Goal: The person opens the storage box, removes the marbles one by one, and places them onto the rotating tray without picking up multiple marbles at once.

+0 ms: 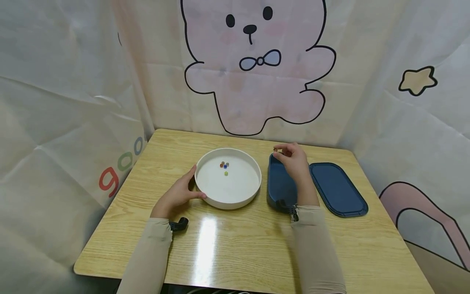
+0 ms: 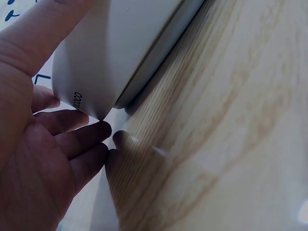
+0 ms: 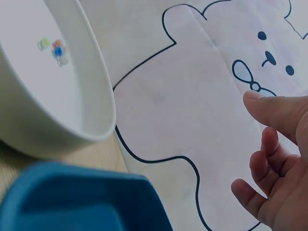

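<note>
- Head view, lower left of centre: left hand [image 1: 178, 194], thumb and fingers spread wide, gripping the outer wall of a round, shallow white tray.
- Round white tray [image 1: 209, 198], centre of frame: low rim, matt surface; near the blue box, a strip of wood-grain table [image 1: 235, 249] between them.
- Deep, rounded oblong blue box [image 1: 280, 183], right of centre: long axis running up and down the frame; interior partly hidden by the right forearm.
- Flat, rounded blue lid [image 1: 339, 190], farther right: lying on the table, long axis slanting from upper left to lower right.
- Small, round, glassy beads, upper middle of the tray: one yellow-green bead [image 1: 226, 174] apart, nearer; a tight cluster beyond it including a blue bead [image 1: 225, 166]. Left hand the nearer to them, though taken up with the rim.
- Right hand [image 1: 293, 161], beyond the box's middle: thumb and forefinger narrowed on a tiny reddish-brown bead [image 1: 275, 150], colour uncertain. Bead by the box's upper-left corner, right of and slightly above the cluster; height over the rim cannot be told.
- Pale printed backdrop [image 1: 169, 81], top of frame: pink bear figure.
</note>
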